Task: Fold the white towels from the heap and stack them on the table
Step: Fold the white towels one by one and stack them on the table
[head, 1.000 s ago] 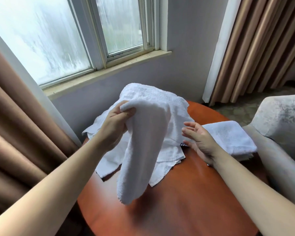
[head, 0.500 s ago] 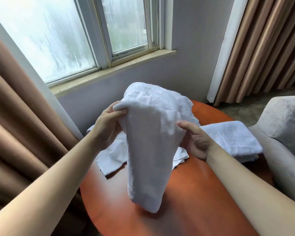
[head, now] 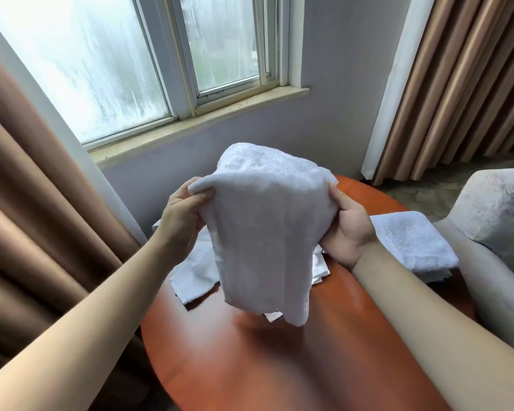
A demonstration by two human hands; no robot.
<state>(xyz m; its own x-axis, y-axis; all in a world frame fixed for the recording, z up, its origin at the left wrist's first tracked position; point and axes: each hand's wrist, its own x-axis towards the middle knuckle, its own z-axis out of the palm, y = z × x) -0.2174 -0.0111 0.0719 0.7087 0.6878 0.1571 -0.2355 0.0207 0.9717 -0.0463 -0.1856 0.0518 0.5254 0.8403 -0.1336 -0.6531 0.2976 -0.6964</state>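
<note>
Head view: my left hand point(head: 181, 221) pinches the upper left corner of a white towel point(head: 258, 232) between thumb and fingers. My right hand point(head: 347, 229) grips its upper right edge, thumb in front and fingers behind the cloth. The hands are apart, with the towel's top edge stretched between them. The cloth is thick, nubbly terry, doubled over at the top, and it narrows toward an uneven lower edge that hangs over the table point(head: 279, 366), seemingly just off the wood. That table is round, glossy orange-brown wood, and a broad stretch of it shows between my forearms. Behind the hanging towel lies the heap point(head: 196, 274), thin rumpled white cloths reaching to the table's left rim. A folded towel point(head: 413, 241), square and plush, sits at the right rim just beside a grey velvety armchair point(head: 502, 221) that closes off that side. Pleated tan curtains point(head: 27, 232) hang close on the left, and a stone sill point(head: 202, 123) runs under the fogged window point(head: 116, 54) beyond the table.
</note>
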